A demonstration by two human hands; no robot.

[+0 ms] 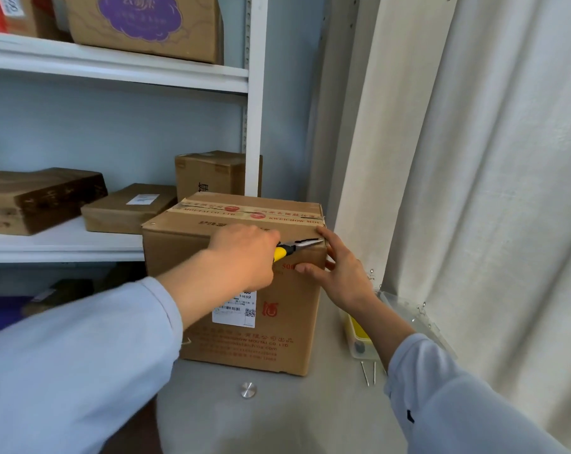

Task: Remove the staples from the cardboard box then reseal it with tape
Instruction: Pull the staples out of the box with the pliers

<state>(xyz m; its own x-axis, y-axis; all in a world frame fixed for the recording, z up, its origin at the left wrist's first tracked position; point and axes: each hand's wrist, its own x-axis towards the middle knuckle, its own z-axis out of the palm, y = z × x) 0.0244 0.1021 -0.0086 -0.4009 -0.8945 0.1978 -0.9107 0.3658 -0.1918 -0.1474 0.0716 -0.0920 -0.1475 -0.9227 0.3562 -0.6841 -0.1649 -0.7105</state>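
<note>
At box (277,322) corner — left hand (245,257) grips pliers (297,247).

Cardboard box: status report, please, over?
Left hand grips pliers, tips at top right edge. Right hand steadies cardboard box. Tape intact. Nothing blocking.

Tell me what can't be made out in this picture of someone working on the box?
Head view only:
- Yellow-handled pliers: handles hidden inside left hand.
- Staple at the plier tips: too small to see.
- Brown cardboard box: back and far side hidden; white label print too small.
- Clear plastic container: contents covered by right hand's forearm.
</note>
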